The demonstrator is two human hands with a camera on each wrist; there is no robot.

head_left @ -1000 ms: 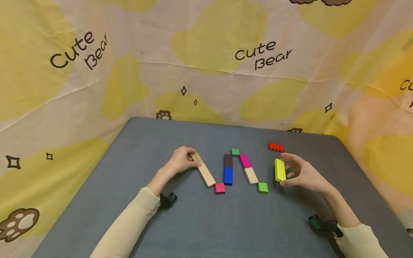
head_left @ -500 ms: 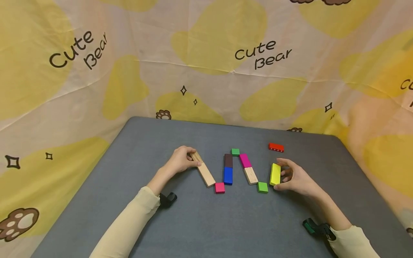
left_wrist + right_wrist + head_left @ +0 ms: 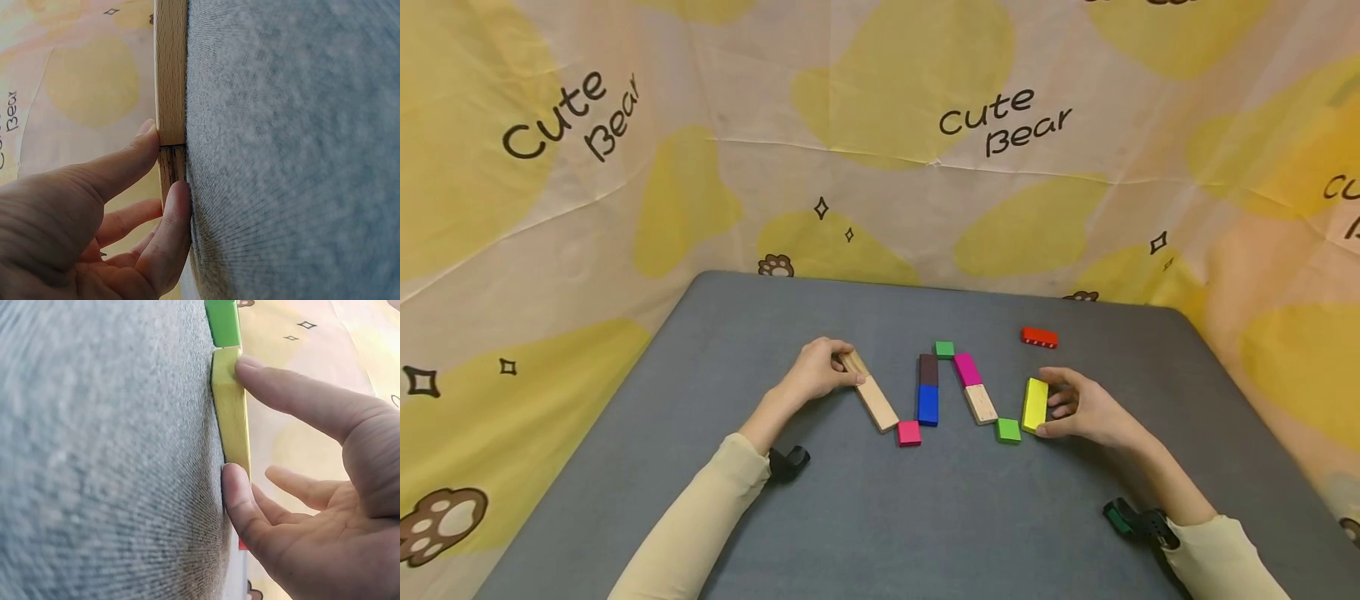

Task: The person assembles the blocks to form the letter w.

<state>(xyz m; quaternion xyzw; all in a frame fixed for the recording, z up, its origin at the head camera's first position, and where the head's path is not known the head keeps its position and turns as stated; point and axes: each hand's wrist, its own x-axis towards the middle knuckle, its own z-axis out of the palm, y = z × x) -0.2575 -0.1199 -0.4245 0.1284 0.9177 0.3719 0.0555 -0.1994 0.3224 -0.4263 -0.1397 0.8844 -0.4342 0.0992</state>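
Note:
My left hand pinches the upper plain wooden block between thumb and forefinger. That block lies end to end with a second wooden block, forming a slanted line. Across the table, my right hand grips a yellow block by its two ends, thumb at the near end and forefinger at the far end. The yellow block lies on the cloth beside a light green block, close to its corner. Only a narrow gap shows between the two in the right wrist view.
Between my hands a zigzag continues: a pink block, a blue block, a dark brown block, a green block, a magenta block and a pale wooden block. A red block lies apart, farther back.
My right hand has carried the yellow block leftward and nearer to me, beside the light green block. My left hand has stayed on the wooden block.

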